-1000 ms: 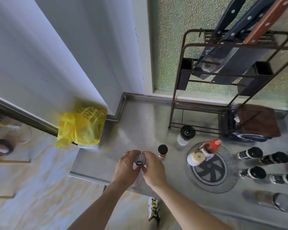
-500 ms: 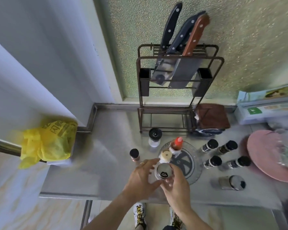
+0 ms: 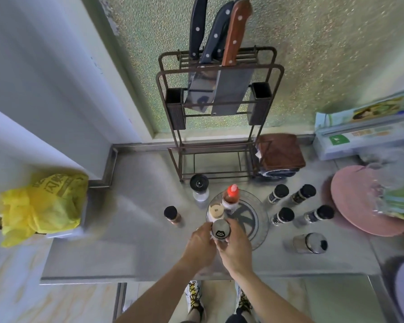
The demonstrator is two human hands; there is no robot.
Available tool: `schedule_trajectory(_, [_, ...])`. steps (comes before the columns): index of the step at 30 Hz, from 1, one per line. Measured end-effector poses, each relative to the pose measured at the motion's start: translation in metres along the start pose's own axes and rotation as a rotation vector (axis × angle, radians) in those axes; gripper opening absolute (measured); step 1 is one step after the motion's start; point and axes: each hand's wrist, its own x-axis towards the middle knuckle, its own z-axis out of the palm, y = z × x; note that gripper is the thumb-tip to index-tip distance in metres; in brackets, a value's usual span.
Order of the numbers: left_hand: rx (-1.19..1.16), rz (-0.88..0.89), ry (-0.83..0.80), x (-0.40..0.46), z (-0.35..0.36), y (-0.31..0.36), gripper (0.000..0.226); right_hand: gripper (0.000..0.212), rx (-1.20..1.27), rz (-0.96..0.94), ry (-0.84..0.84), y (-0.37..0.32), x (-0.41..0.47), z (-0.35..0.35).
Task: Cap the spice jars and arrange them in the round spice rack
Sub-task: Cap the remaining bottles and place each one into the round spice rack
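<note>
Both hands hold a steel shaker jar (image 3: 220, 229) with a perforated lid at the near left edge of the round spice rack (image 3: 257, 220). My left hand (image 3: 201, 243) grips its left side and my right hand (image 3: 236, 248) wraps its right side. On the rack stand a red-capped bottle (image 3: 231, 197) and a beige-lidded jar (image 3: 216, 212). Several black-capped jars (image 3: 282, 215) stand to the rack's right, one more (image 3: 172, 214) to its left. A steel shaker (image 3: 310, 243) lies on its side at the right.
A black-topped grinder (image 3: 199, 186) stands behind the rack. A metal knife stand (image 3: 219, 127) with knives is at the back, a brown cloth (image 3: 280, 155) beside it. A pink round board (image 3: 359, 206) lies at the right, a yellow bag (image 3: 42, 203) at the left counter end.
Both hands have carried the steel shaker jar rightward from the counter's left part to the rack's near edge. The view has swung right with them.
</note>
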Motion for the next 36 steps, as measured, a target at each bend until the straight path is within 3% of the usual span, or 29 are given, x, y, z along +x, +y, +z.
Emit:
schedule_trajectory(5, [0.024, -0.028, 0.051, -0.003, -0.006, 0.003, 0.047, 0.07, -0.063, -0.003, -0.069, 0.003, -0.003, -0.001])
schedule_trajectory(9, [0.028, 0.051, 0.409, 0.005, -0.025, 0.012, 0.045, 0.07, -0.066, 0.01, -0.076, 0.004, -0.005, -0.012])
schedule_trajectory(11, [0.037, 0.102, 0.504, 0.018, -0.041, 0.022, 0.047, 0.068, -0.032, 0.019, -0.062, 0.002, -0.005, -0.021])
schedule_trajectory(20, [0.385, 0.161, 0.269, 0.089, -0.068, 0.039, 0.066, 0.059, 0.004, 0.031, -0.012, 0.006, 0.003, -0.047])
schedule_trajectory(29, [0.372, 0.234, 0.317, 0.066, -0.085, 0.049, 0.053, 0.055, 0.074, 0.048, 0.003, 0.009, 0.002, -0.056])
schedule_trajectory(36, [0.37, 0.404, 0.446, 0.008, -0.122, 0.093, 0.046, 0.053, 0.21, 0.016, 0.048, -0.017, 0.011, -0.076])
